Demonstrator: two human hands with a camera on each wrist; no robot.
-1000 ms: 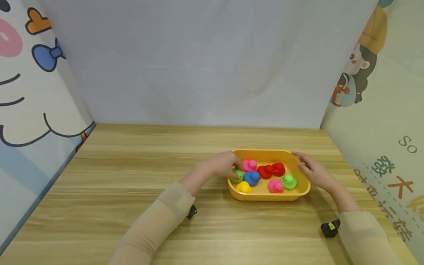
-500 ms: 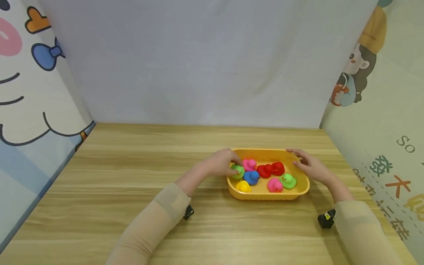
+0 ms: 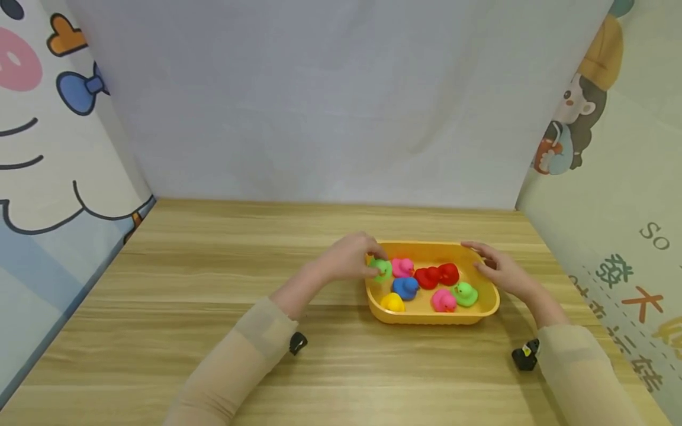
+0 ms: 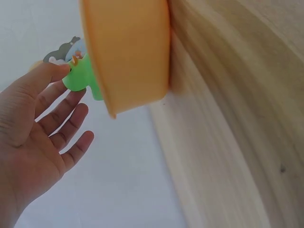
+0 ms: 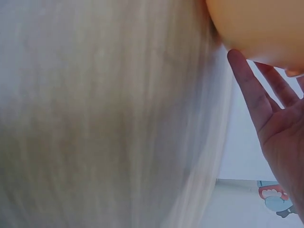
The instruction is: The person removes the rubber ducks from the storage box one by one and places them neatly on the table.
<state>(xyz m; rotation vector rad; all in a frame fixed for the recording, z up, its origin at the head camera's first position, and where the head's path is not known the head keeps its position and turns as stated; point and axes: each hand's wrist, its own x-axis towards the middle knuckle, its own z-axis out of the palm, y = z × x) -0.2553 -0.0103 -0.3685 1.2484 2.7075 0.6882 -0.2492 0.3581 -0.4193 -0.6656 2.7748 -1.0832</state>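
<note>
A green rubber duck (image 3: 381, 270) is pinched between thumb and fingers of my left hand (image 3: 348, 257) at the left end of a yellow-orange basin (image 3: 426, 318). In the left wrist view that duck (image 4: 80, 77) shows at the basin's rim, its head raised past the edge; the other fingers are spread. My right hand (image 3: 505, 273) rests at the basin's right end, fingers on the rim. Seen from the right wrist, the thumb touches the basin's outer wall (image 5: 266, 28) with the fingers extended.
Inside the basin lie a blue duck (image 3: 406, 287), a yellow duck (image 3: 392, 302), two pink ducks (image 3: 444, 300), two red ducks (image 3: 428, 277) and another green duck (image 3: 465, 294). The wooden table (image 3: 229, 254) meets a white cloth (image 3: 319, 118) behind.
The green duck in my left hand has risen and shifted toward the basin's back left. My right hand has slid slightly left along the rim.
</note>
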